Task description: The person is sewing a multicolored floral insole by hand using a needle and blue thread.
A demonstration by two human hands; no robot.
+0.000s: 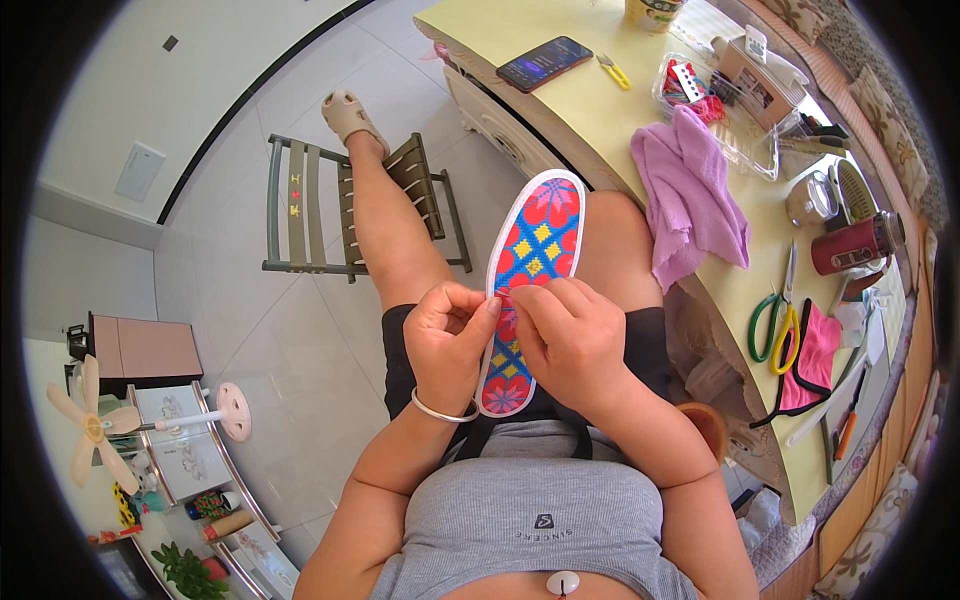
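An embroidered insole (537,245) lies above my lap, its white rim framing red flowers, blue bands and yellow diamonds. My left hand (448,335) wears a silver bangle and grips the insole's left edge between thumb and fingers. Bent over the middle of the patterned face is my right hand (572,330), its thumb and fingertips pinched together close to the left fingertips. Whatever sits in that pinch is too small and covered to make out. Both hands hide part of the insole's centre.
The yellow table (620,120) at right holds a phone (545,63), yellow snips (613,72), a purple towel (690,195), scissors (775,325), a maroon flask (855,243) and a plastic box (720,110). My foot rests on a folding stool (300,205). A fan (95,425) stands at lower left.
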